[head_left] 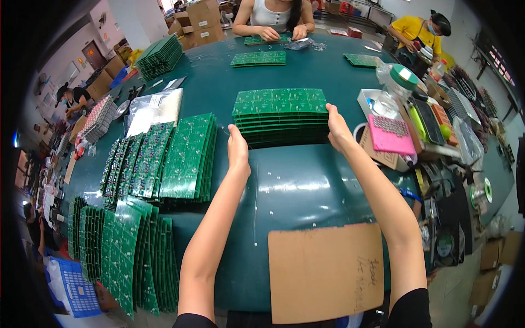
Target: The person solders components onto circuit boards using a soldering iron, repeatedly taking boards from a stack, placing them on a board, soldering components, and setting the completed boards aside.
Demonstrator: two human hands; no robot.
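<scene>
A stack of green circuit boards (280, 103) lies ahead of me in the middle of the table, its layers slightly fanned at the front. My left hand (239, 150) is at its left end and my right hand (339, 130) is at its right end, clasping the stack between them. Most of the fingers are hidden from view. Left of my left forearm stands a leaning stack of green panels (186, 158), beside boards fitted with small components (139, 161). More green boards (123, 246) stand in rows at the near left. Brown cardboard (325, 273) lies between my forearms.
On the right are a white box (369, 101), a green-lidded jar (402, 79) and a pink pad (391, 136). Across the green table (290, 180), a person handles a board (260, 40). Another stack of boards (158, 57) stands far left, and a blue crate (79, 290) near left.
</scene>
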